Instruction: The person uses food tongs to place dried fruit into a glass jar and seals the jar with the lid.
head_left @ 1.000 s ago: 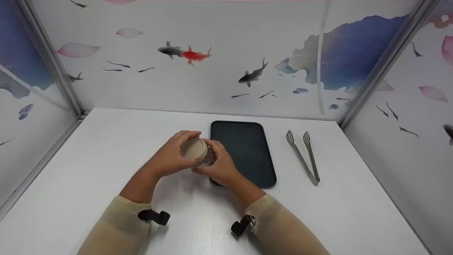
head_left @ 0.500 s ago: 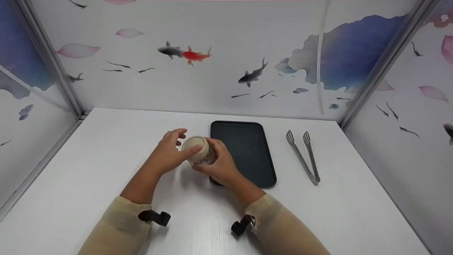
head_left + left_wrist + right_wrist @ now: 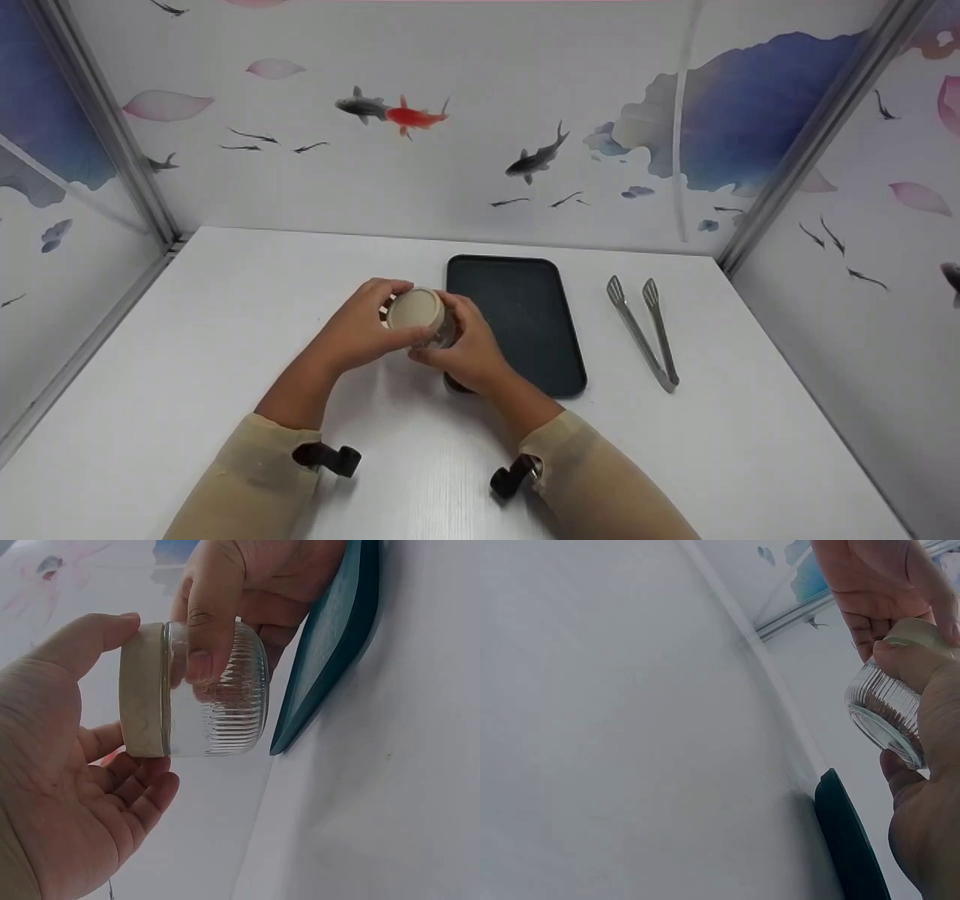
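Observation:
A ribbed clear glass jar (image 3: 232,720) with a cream-coloured lid (image 3: 414,310) is held above the table, left of the dark tray. My right hand (image 3: 472,349) grips the jar's glass body, its thumb across the side in the left wrist view. My left hand (image 3: 358,328) holds the lid at its rim, thumb on one side and fingertips on the other. The lid sits on the jar's mouth. Something brownish shows through the glass (image 3: 889,705) in the right wrist view; I cannot tell whether it is contents or fingers.
A dark green rectangular tray (image 3: 517,330) lies just right of the jar, partly under my right hand. Farther right, metal tongs (image 3: 652,337) rest spread on the white table (image 3: 720,450). Printed wall panels (image 3: 465,45) enclose the back and sides.
My left hand loosened on the lid half a second ago, fingers lifting off and thumb lying across the top, then took hold of its rim again. My right hand has stayed on the jar.

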### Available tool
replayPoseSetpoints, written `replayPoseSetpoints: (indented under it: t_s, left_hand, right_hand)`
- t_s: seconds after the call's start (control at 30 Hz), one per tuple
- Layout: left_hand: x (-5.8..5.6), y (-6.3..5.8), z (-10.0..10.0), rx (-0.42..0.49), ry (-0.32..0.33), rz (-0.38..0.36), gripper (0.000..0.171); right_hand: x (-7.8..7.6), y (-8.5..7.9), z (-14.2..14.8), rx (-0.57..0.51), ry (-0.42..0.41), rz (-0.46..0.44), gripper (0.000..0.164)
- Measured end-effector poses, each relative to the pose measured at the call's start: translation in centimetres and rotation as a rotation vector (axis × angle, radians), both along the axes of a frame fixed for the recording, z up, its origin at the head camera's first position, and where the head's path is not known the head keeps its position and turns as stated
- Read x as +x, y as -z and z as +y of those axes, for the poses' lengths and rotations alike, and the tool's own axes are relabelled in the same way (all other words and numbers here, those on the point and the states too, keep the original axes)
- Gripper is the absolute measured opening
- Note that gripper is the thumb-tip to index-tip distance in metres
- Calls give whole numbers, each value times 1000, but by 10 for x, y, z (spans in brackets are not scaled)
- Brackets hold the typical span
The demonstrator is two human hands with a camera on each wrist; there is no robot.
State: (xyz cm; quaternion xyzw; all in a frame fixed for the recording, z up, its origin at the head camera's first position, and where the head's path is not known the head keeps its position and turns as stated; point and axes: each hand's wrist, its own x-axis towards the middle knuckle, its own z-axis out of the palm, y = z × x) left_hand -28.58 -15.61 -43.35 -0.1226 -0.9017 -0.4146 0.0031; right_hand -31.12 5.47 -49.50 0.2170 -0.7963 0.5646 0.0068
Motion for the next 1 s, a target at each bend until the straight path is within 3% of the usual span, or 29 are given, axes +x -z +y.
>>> replayPoseSetpoints:
  t_s: [0.17, 0.33, 0.5, 0.73, 1.0]
  left_hand:
    - [-1, 1, -5, 37, 58, 33, 87]
    - [-5, 6, -11, 144, 117, 40, 81]
    - [-9, 14, -18, 288, 167, -25, 82]
    - [-9, 16, -22, 433, 239, -97, 82]
    - [-13, 23, -21, 451, 244, -143, 91]
  right_hand:
    - [1, 0, 0, 5, -16, -18, 91]
    - [-1, 1, 1, -57, -79, -52, 93]
    - [-2, 1, 2, -141, -159, -77, 89]
    - [-2, 1, 4, -152, -178, -79, 86]
    - [-2, 1, 3, -171, -148, -64, 88]
